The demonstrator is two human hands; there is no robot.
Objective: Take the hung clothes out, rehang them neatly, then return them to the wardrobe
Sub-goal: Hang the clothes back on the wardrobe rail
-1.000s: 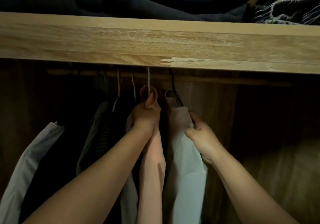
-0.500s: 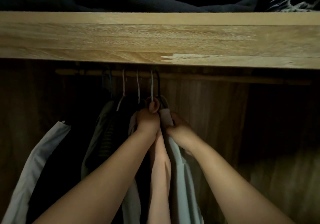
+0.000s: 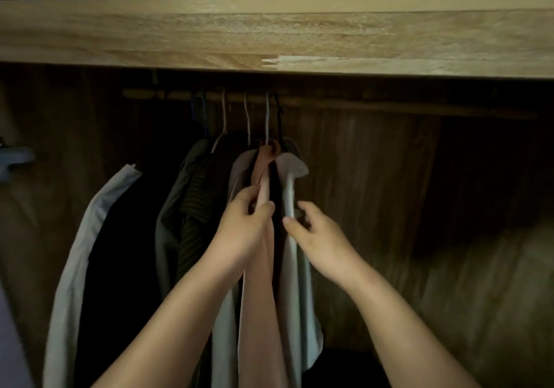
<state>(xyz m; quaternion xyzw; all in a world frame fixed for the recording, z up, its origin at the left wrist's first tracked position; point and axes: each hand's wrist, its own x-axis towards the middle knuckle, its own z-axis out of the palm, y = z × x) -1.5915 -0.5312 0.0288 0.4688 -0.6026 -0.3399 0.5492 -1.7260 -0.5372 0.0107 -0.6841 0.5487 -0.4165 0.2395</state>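
The pink garment (image 3: 263, 183) hangs from the rail (image 3: 329, 104) inside the wardrobe, pressed close between a grey top (image 3: 242, 165) on its left and a pale white garment (image 3: 290, 189) on its right. The left hand (image 3: 244, 225) has dropped from the hanger's neck, where it was a second ago, and now pinches the pink cloth lower down between thumb and fingers. The right hand (image 3: 314, 231) has let go of the white garment's shoulder; its fingers are half spread and loosely bent, the thumb just touching the white edge, holding nothing firmly. The white garment has also slid left along the rail and now sits tight against the pink one. That suggests these two pieces are back on the rail and only being smoothed. Further left hang dark striped clothes (image 3: 195, 195) and a white-edged sleeve (image 3: 99, 207), under a wooden shelf (image 3: 269, 36).
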